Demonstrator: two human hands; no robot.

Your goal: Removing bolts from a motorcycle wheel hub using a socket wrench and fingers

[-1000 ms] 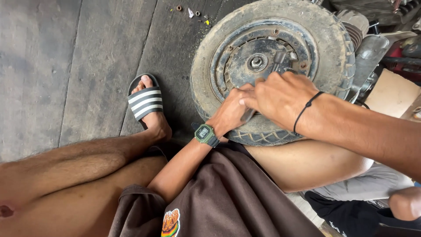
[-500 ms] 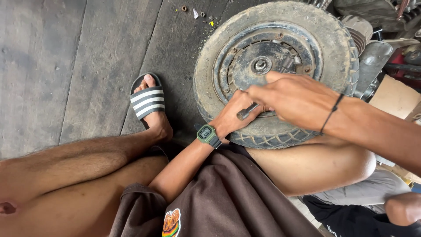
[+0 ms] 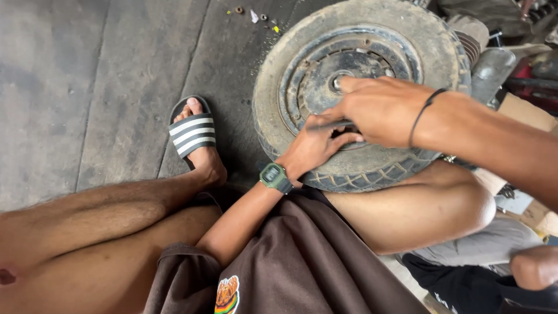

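Observation:
A small dirty wheel with a worn tyre and a dark metal rim leans against my right knee. My left hand, with a green watch on its wrist, rests on the rim's lower edge with its fingers curled round a thin dark tool. My right hand, a black band on its wrist, lies over the rim just below the hub nut and grips the tool's other end. The tool's tip is hidden under my right fingers.
My left foot in a striped sandal stands on the grey plank floor left of the wheel. Small nuts and scraps lie near the top edge. Machine parts and cardboard crowd the right. Another person's knee shows at the bottom right.
My right hand has slid up across the rim toward the hub with the tool. My left hand has stayed at the rim's lower edge.

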